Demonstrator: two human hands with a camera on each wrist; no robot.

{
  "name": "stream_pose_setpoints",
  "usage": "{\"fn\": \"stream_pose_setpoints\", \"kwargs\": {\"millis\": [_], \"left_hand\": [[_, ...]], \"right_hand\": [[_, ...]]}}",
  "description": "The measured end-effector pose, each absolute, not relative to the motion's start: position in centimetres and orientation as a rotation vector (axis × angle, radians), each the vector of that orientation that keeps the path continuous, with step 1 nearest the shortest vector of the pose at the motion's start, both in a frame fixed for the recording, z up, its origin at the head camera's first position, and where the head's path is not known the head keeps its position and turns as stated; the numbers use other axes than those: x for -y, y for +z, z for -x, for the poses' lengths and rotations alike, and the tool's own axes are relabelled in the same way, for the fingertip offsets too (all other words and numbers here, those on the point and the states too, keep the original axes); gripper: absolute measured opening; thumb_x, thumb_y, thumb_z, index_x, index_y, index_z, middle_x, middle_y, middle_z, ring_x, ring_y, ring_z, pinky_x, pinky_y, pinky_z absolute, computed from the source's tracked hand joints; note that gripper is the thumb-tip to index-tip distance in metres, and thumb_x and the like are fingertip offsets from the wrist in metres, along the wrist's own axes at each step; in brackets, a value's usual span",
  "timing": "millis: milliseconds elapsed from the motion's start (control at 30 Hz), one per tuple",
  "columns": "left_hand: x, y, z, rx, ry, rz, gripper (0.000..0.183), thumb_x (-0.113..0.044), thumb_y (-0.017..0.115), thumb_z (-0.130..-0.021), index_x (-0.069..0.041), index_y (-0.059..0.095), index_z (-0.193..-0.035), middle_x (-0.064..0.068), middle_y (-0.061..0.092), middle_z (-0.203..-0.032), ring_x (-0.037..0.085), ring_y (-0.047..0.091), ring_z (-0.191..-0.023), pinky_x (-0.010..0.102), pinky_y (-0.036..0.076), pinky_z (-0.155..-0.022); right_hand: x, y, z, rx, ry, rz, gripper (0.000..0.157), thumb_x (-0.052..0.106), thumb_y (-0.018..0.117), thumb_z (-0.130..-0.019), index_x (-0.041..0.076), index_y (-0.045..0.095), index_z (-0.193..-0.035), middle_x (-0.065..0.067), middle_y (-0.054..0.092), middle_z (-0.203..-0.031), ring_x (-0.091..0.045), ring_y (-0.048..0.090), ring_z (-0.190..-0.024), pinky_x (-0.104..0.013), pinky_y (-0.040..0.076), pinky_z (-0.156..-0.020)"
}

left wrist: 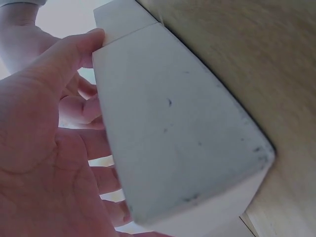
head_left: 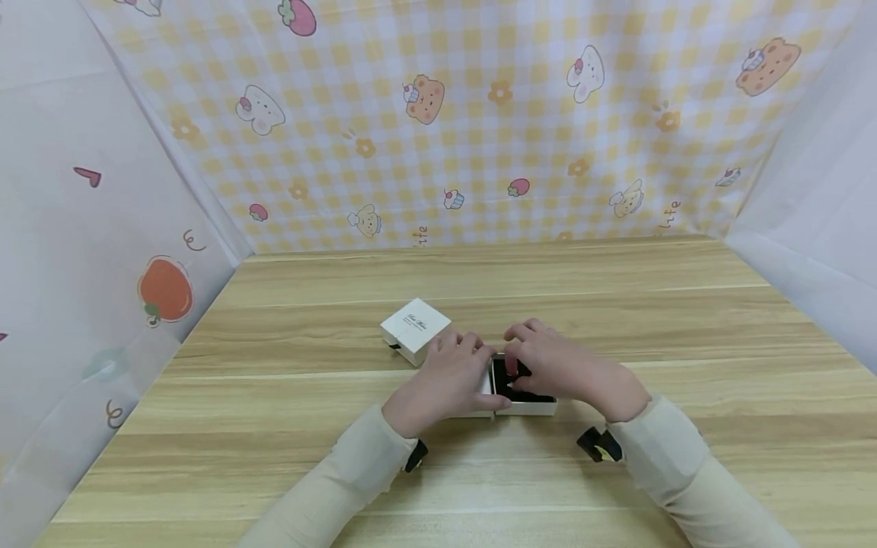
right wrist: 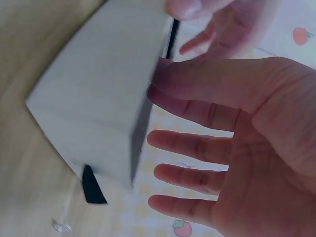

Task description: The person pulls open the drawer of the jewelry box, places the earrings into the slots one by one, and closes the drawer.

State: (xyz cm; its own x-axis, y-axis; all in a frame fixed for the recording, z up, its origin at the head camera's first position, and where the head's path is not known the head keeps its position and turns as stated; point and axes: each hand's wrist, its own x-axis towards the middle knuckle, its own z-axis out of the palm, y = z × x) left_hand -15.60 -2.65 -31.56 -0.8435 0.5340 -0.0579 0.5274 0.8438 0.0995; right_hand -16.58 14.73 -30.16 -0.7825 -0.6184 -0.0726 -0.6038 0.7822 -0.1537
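Note:
A white drawer-style gift box (head_left: 524,409) lies on the table, its tray pulled out to the right and lined in black (head_left: 503,390). My left hand (head_left: 454,380) holds the white sleeve (left wrist: 173,113), fingers over it and thumb at the seam where sleeve meets tray. My right hand (head_left: 558,365) dips its thumb and index finger over the tray's rim, tips close together. Whether they pinch something small is hidden. Its other fingers (right wrist: 190,177) stretch out loosely. A black ribbon tab (right wrist: 93,186) sticks out of the tray's end.
A second white box (head_left: 416,327) with dark lettering and a black tab sits behind and left of my left hand. The wood-grain table (head_left: 274,342) runs back to a yellow checked cloth (head_left: 479,152). White cloths hang at both sides.

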Motion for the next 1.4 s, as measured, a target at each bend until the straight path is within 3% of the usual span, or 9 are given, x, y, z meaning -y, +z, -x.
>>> {"fn": "stream_pose_setpoints", "kwargs": {"millis": [267, 567, 833, 1233, 1400], "left_hand": [[2.6, -31.6, 15.6, -2.926, 0.148, -0.851, 0.072, -0.063, 0.061, -0.077, -0.016, 0.052, -0.13, 0.003, 0.051, -0.126, 0.026, 0.041, -0.116, 0.049, 0.031, -0.1], [2.8, -31.2, 15.8, -2.91, 0.088, -0.863, 0.081, -0.067, 0.059, -0.076, -0.014, 0.047, -0.136, 0.005, 0.046, -0.137, 0.028, 0.04, -0.122, 0.047, 0.033, -0.102], [4.0, -30.1, 15.8, -2.834, 0.163, -0.863, 0.086, -0.059, 0.069, -0.072, -0.017, 0.038, -0.141, 0.004, 0.042, -0.14, 0.027, 0.037, -0.127, 0.047, 0.032, -0.103], [5.5, -29.3, 16.0, -2.785, 0.135, -0.802, 0.085, -0.046, 0.077, -0.07, -0.017, 0.039, -0.14, 0.003, 0.043, -0.135, 0.026, 0.043, -0.113, 0.041, 0.035, -0.093], [5.7, -29.2, 16.1, -2.778, 0.126, -0.795, 0.08, -0.043, 0.079, -0.068, -0.018, 0.043, -0.135, 0.002, 0.048, -0.124, 0.023, 0.043, -0.099, 0.037, 0.035, -0.084]], "right_hand": [[-15.8, -29.1, 16.6, -2.883, -0.212, 0.983, 0.02, 0.018, 0.071, -0.081, 0.011, 0.062, -0.096, -0.01, 0.057, -0.117, -0.031, 0.05, -0.109, -0.049, 0.043, -0.09], [-16.3, -28.0, 16.5, -2.832, -0.265, 0.849, 0.033, 0.024, 0.069, -0.083, 0.009, 0.058, -0.11, -0.012, 0.056, -0.12, -0.034, 0.05, -0.112, -0.05, 0.042, -0.092], [-16.7, -27.6, 16.4, -2.771, -0.292, 0.768, 0.051, 0.032, 0.072, -0.079, 0.005, 0.054, -0.119, -0.015, 0.055, -0.12, -0.036, 0.05, -0.112, -0.05, 0.042, -0.092], [-16.5, -27.9, 16.2, -2.701, -0.206, 0.645, 0.076, 0.036, 0.079, -0.071, 0.006, 0.046, -0.132, -0.015, 0.048, -0.129, -0.035, 0.044, -0.115, -0.052, 0.042, -0.092], [-16.4, -28.1, 16.0, -2.679, -0.167, 0.596, 0.082, 0.038, 0.08, -0.069, 0.007, 0.042, -0.135, -0.014, 0.045, -0.132, -0.034, 0.042, -0.117, -0.051, 0.043, -0.09]]}}
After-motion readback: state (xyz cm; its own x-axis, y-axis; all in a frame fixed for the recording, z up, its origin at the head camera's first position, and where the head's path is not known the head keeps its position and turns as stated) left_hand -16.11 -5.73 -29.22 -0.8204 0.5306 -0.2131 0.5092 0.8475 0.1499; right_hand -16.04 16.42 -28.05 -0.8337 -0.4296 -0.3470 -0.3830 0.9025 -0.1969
